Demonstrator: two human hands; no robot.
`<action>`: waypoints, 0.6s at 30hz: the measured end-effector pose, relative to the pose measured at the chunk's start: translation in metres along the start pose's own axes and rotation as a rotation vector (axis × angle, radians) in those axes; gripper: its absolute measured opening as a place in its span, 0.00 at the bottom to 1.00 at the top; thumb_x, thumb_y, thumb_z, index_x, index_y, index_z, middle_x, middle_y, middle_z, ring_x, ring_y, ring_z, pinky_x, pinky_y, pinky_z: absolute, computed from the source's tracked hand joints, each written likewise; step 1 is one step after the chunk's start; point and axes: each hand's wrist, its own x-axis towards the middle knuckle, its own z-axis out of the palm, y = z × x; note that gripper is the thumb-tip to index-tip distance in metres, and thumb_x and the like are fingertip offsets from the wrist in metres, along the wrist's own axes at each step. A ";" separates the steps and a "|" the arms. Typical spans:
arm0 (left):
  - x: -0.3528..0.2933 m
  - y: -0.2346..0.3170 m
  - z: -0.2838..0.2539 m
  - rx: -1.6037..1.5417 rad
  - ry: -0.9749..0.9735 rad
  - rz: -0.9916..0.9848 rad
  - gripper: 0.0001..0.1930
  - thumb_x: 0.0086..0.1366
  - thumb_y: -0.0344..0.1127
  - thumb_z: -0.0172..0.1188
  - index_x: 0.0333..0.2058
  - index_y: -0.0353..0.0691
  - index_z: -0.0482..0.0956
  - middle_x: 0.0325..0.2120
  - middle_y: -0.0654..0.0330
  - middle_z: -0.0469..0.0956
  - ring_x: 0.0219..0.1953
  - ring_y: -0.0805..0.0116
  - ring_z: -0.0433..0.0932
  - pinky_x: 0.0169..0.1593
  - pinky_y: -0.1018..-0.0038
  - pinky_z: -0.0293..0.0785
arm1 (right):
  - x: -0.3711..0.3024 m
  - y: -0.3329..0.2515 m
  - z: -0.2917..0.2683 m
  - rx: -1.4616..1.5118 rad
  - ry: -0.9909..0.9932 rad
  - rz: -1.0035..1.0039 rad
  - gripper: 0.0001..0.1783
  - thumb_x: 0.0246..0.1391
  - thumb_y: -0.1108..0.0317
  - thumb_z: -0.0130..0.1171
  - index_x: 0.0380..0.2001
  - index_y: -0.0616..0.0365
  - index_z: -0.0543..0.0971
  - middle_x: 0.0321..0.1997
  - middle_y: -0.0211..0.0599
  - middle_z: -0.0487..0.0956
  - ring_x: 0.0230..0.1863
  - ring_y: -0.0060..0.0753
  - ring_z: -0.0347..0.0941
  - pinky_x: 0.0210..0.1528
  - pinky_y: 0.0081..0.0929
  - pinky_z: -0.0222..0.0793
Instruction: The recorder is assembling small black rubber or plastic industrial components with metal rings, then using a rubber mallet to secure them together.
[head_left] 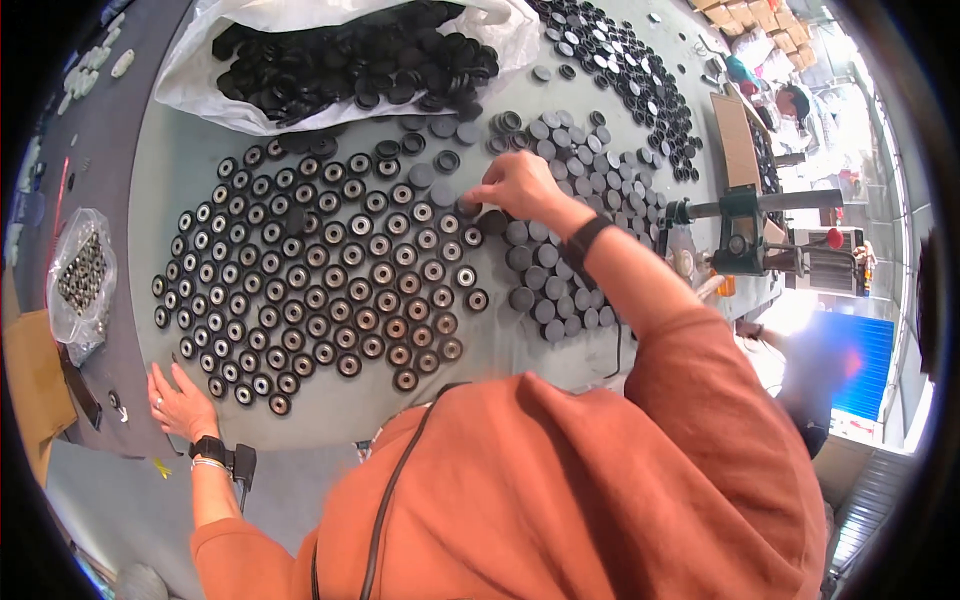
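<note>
My right hand [520, 185] reaches across the table and pinches a round black cap [468, 207] at its fingertips. That cap is beside the spread of black rings with metal bearings in their middles [316, 298], which stand side by side over the left half of the table. Just right of my fingers lies a group of plain dark caps [545, 255], mostly smooth side up. My left hand [182, 402] rests by the table's near left edge, fingers apart and holding nothing, close to the outermost rings.
A white sack [190, 85] full of black caps lies at the back. More caps [620, 70] are scattered at the far right. A green hand press [738, 235] stands at the right edge. On the left sits a clear bag of metal bearings [85, 280].
</note>
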 end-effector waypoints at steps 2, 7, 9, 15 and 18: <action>-0.002 0.001 -0.003 0.013 -0.016 -0.008 0.25 0.64 0.59 0.40 0.57 0.60 0.62 0.57 0.71 0.60 0.58 0.59 0.58 0.56 0.54 0.55 | -0.025 -0.014 0.005 0.064 0.119 -0.075 0.24 0.34 0.50 0.68 0.35 0.52 0.80 0.31 0.39 0.78 0.35 0.40 0.76 0.40 0.34 0.71; -0.002 0.006 -0.007 0.016 -0.017 -0.010 0.25 0.64 0.59 0.40 0.57 0.60 0.63 0.57 0.70 0.60 0.58 0.59 0.58 0.55 0.54 0.55 | -0.024 -0.009 0.009 -0.262 0.196 -0.106 0.17 0.39 0.59 0.64 0.35 0.51 0.79 0.36 0.40 0.74 0.36 0.43 0.73 0.39 0.37 0.69; -0.004 0.002 -0.007 0.017 -0.028 -0.019 0.25 0.64 0.58 0.40 0.57 0.60 0.63 0.57 0.71 0.60 0.58 0.59 0.58 0.55 0.53 0.55 | -0.018 -0.017 0.008 -0.319 0.213 -0.060 0.17 0.41 0.59 0.64 0.36 0.52 0.79 0.37 0.43 0.73 0.38 0.45 0.73 0.41 0.36 0.69; 0.000 0.010 -0.008 -0.011 -0.034 -0.010 0.25 0.63 0.59 0.40 0.56 0.60 0.63 0.57 0.71 0.60 0.57 0.59 0.58 0.55 0.53 0.55 | -0.003 -0.024 0.032 -0.079 0.185 -0.291 0.19 0.42 0.62 0.62 0.38 0.60 0.76 0.37 0.50 0.73 0.41 0.51 0.71 0.45 0.37 0.67; -0.003 0.005 -0.008 -0.008 -0.031 -0.011 0.25 0.63 0.59 0.40 0.57 0.60 0.63 0.57 0.70 0.60 0.57 0.59 0.58 0.55 0.53 0.55 | 0.002 -0.015 0.019 -0.292 0.184 -0.069 0.19 0.43 0.65 0.60 0.40 0.60 0.74 0.40 0.49 0.72 0.42 0.50 0.71 0.44 0.38 0.68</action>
